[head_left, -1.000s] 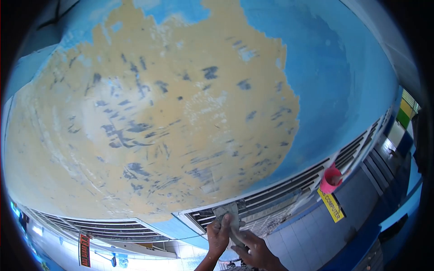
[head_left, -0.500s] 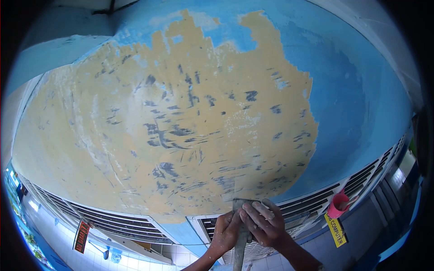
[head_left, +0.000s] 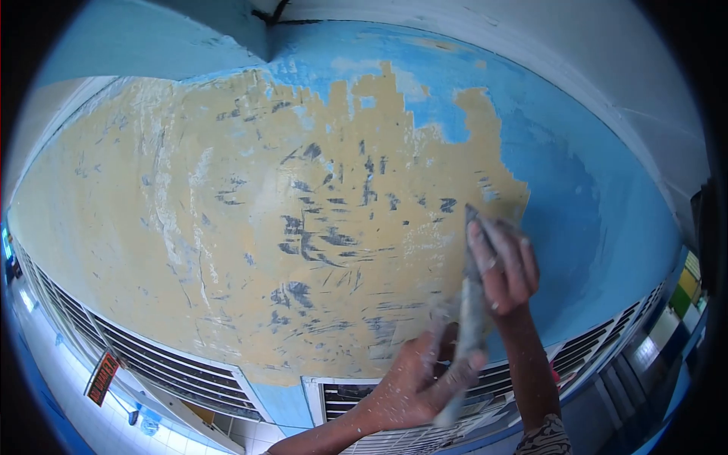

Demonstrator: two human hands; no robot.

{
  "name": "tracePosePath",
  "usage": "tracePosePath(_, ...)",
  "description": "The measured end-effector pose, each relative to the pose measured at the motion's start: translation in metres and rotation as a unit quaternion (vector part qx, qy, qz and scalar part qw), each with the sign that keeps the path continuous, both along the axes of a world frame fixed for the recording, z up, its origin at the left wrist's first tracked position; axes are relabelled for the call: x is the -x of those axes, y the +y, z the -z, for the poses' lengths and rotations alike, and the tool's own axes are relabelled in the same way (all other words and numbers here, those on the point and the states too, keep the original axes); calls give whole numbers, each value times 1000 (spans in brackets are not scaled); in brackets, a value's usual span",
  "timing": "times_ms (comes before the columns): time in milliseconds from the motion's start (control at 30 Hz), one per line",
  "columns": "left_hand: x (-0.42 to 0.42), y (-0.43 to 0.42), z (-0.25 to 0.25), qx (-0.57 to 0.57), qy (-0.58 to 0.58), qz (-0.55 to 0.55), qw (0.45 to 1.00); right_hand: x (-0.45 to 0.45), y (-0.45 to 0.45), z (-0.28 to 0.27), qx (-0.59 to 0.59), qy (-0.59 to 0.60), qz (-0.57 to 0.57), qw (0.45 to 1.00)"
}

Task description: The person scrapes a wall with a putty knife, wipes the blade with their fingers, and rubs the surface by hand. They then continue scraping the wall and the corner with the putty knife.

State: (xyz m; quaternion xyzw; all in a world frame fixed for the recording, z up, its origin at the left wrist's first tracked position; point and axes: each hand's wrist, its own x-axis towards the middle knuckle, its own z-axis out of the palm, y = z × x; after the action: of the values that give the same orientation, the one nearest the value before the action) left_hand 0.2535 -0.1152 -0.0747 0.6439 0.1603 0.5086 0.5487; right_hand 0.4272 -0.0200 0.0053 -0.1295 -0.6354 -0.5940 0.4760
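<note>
My right hand (head_left: 504, 265) is raised against the right part of the wall (head_left: 356, 265), its fingers pressed on the upper end of a grey scraper (head_left: 472, 303). Lower down, my left hand (head_left: 421, 383) is closed round the scraper's handle, which is blurred by motion. The blade is seen nearly edge-on and lies near the wall's surface. Tan patches with dark scrape marks cover much of the wall, with blue paint (head_left: 565, 205) around the top and right.
Louvred vents (head_left: 163, 364) run below the wall at left and right. A red-lettered sign (head_left: 101, 378) hangs at the lower left. A beam (head_left: 152, 38) juts out at the upper left. Tiled floor (head_left: 182, 442) shows far below.
Both hands and the scraper have risen from the wall's lower edge, my right hand higher up the wall. The view has shifted, and the pink container is now mostly hidden behind my right forearm.
</note>
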Motion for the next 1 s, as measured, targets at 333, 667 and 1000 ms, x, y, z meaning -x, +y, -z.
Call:
tracePosePath(333, 74, 76, -81, -521, 264, -612, 533, -3, 29, -76, -42, -53, -21, 997)
tracePosePath(667, 110, 116, -111, -511, 306, -661, 456, 3, 32, -64, -4, -48, 28, 998)
tracePosePath(1000, 112, 116, -112, -511, 295, -658, 468, 4, 20, -59, -19, -50, 88, 995)
